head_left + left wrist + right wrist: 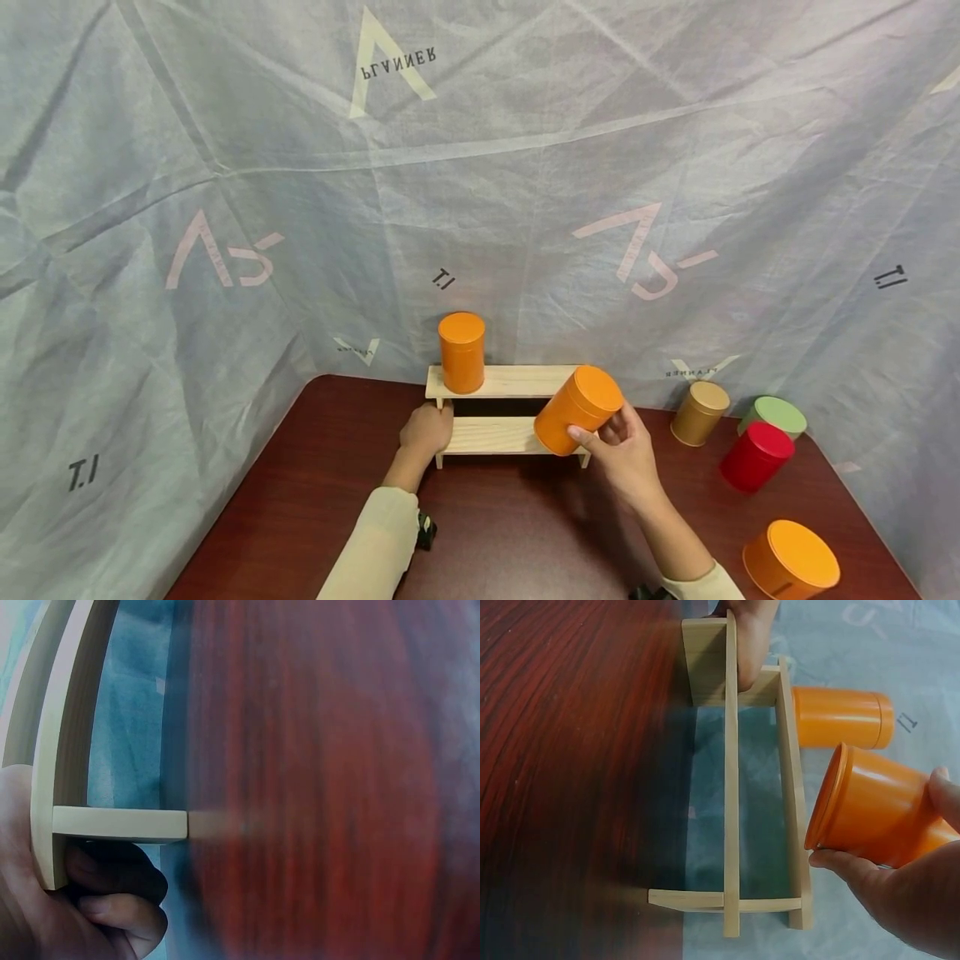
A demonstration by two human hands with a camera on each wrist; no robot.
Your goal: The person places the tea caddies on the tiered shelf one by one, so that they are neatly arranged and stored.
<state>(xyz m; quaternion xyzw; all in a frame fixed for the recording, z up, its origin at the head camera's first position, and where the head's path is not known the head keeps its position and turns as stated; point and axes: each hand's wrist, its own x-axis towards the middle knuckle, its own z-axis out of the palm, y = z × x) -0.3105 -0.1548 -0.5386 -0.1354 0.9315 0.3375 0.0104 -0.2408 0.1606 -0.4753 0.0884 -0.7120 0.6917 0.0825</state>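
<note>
A small two-tier wooden shelf (pixel 491 435) stands on the table near the back cloth. On the left of its upper board sits an upright orange canister (pixel 462 357). My left hand (pixel 426 429) grips the shelf's left end, and in the left wrist view its fingers (pixel 124 915) curl beneath the lower board beside a leg. With my right hand (pixel 628 467) I hold a second orange canister (pixel 573 412), tilted, in front of the shelf's right end. The right wrist view shows this canister's bottom rim (pixel 832 795) turned toward the shelf.
To the right on the dark red table (pixel 495 533) are a gold canister (pixel 700 414), a light green canister (pixel 774 414), a red canister (pixel 756 457) and a low, wide orange tin (pixel 792 560). A grey printed cloth (pixel 510 208) hangs around the back and sides.
</note>
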